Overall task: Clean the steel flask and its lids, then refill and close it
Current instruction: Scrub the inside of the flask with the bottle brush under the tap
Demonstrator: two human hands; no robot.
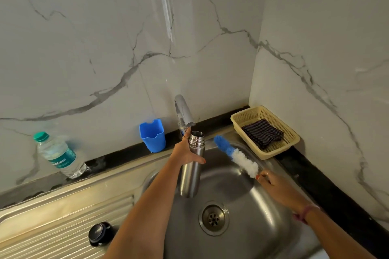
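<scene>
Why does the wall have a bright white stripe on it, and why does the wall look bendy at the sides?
Head view: the white stripe is light glaring off the glossy marble wall; the wide-angle lens bends the wall corner and the sink edges near the sides; the steel flask and tap show shiny highlights; the brush looks a little soft.

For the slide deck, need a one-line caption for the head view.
Left hand holds the open steel flask under the tap over the sink; right hand holds the bottle brush.
</scene>
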